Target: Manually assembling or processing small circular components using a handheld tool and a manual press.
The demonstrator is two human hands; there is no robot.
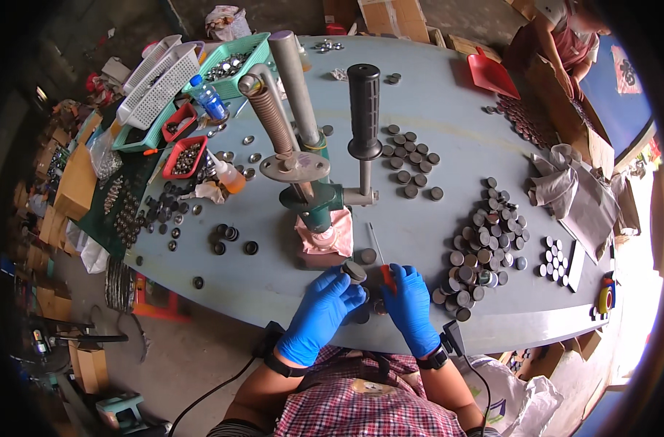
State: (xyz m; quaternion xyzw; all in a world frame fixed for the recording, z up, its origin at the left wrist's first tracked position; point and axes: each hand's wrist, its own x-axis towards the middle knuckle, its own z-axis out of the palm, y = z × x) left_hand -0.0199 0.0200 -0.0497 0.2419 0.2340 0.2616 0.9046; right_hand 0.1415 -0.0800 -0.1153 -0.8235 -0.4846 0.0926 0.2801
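my left hand point(319, 312), in a blue rubbery glove, is nearly closed, thumb and fingers pinching a dark grey, round, flat-topped cap point(354, 272) just above the near part of the smooth blue-grey table point(485, 146). my right hand point(411, 304), gloved the same, is curled round a slim screwdriver with a red handle point(388, 279), its thin metal shaft pointing away from me; i can't tell whether the screwdriver touches the cap. a few more dark caps lie partly hidden under and between my hands. just beyond them stands a green and steel hand press point(322, 207) with a black ribbed grip, pink cloth point(333, 234) about its base. to my right is a heaped pile of dark round caps point(485, 244); to my left, a small red plastic tray point(185, 157) holds little metal parts. at the far right, another person point(561, 44) leans over a brown cardboard box point(551, 95).
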